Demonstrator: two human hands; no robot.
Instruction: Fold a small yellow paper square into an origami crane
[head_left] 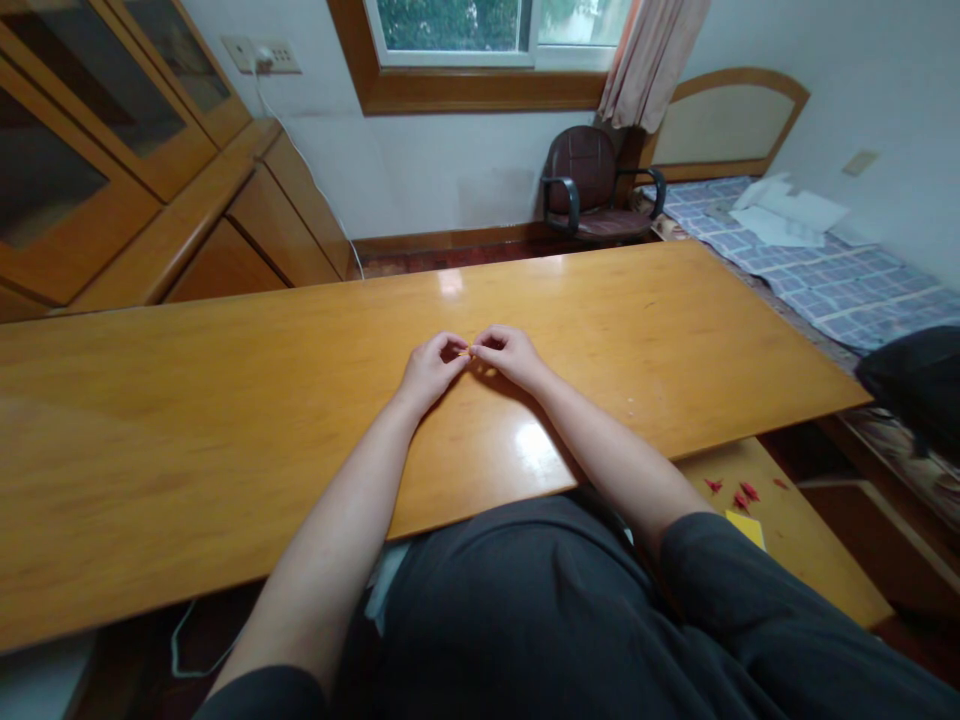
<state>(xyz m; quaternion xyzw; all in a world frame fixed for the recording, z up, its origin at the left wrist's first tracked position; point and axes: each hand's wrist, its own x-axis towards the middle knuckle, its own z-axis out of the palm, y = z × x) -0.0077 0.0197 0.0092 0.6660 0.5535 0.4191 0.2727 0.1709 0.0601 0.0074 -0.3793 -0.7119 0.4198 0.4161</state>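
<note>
**Small orange piece (469,350) pinched over a long wooden table (225,420)**

The fingertips of both hands nearly meet, thumb and forefinger of each closed on the orange piece — its shape is too small to make out. The left hand (435,366) and the right hand (511,354) curve inward toward each other, just above the tabletop, near the middle of its width. Bare forearms run back to the sleeves of a dark shirt (525,600). The varnished top shines in patches beside the right forearm and at the far edge.

Lower, by the right elbow, a yellow wooden surface (802,565) bears small red pieces (750,491) and a bright yellow sheet (746,527), partly hidden by the sleeve. Farther right lies a black object (911,390) next to a bed with a checked cover (840,270) and white sheets (787,212).

Beyond the table stand a dark-red armchair (583,168), a window (450,25) with a pink curtain (656,60), and, to the left, a glass-doored cabinet (120,218). A white cable (307,168) hangs from a wall socket (281,57).
</note>
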